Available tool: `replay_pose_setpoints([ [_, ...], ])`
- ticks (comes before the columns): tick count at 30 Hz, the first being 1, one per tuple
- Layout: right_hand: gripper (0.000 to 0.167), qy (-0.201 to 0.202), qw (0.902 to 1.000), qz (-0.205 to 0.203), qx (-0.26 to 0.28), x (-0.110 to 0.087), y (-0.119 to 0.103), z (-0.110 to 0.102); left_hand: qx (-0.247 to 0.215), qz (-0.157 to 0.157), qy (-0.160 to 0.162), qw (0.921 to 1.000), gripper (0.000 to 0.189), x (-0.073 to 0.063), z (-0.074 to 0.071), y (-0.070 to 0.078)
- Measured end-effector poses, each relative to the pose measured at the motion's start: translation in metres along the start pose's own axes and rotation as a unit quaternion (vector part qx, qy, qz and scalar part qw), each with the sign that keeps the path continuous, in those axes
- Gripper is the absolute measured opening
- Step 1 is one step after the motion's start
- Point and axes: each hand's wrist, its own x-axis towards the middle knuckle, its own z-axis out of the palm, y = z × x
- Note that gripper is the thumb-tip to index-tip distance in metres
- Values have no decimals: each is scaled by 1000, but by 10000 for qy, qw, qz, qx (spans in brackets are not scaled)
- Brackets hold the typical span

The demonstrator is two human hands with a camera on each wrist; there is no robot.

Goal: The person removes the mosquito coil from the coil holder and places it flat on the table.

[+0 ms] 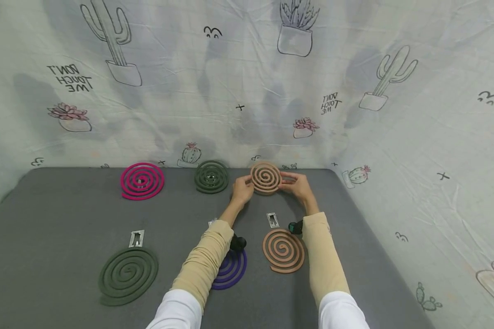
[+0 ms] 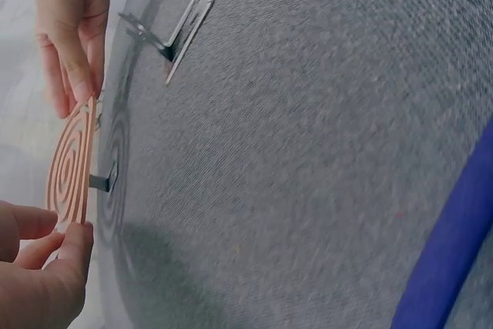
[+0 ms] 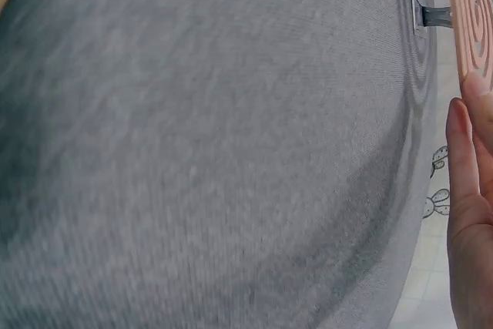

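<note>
A tan mosquito coil (image 1: 265,188) sits raised above the grey tabletop at the back, on the upright tab of a small metal stand (image 2: 100,182). My left hand (image 1: 242,191) pinches its left edge between thumb and fingers. On the opposite side my right hand (image 1: 298,186) holds the right edge with thumb and fingertips. Seen edge-on in the left wrist view, the coil (image 2: 71,167) stands apart from the table surface. In the right wrist view, the right hand (image 3: 474,198) has its fingertips at the coil's lower edge.
Along the back are a pink coil (image 1: 125,180) and a dark green coil (image 1: 197,178), both on stands. Nearer lie another green coil (image 1: 127,292), a purple coil (image 1: 230,284) partly under the left arm, and a second tan coil (image 1: 283,269). Bare metal stands (image 1: 136,238) lie behind the near coils.
</note>
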Motion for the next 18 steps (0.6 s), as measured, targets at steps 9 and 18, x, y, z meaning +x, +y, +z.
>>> replay_pose_setpoints([
  [9, 49, -292, 9983, -482, 171, -9, -11, -8, 344, 118, -121, 9993, 33, -4, -11, 7],
  [18, 53, -581, 9963, -359, 519, -18, -8, -10, 1023, 467, -288, 9932, 26, -8, -22, 10],
])
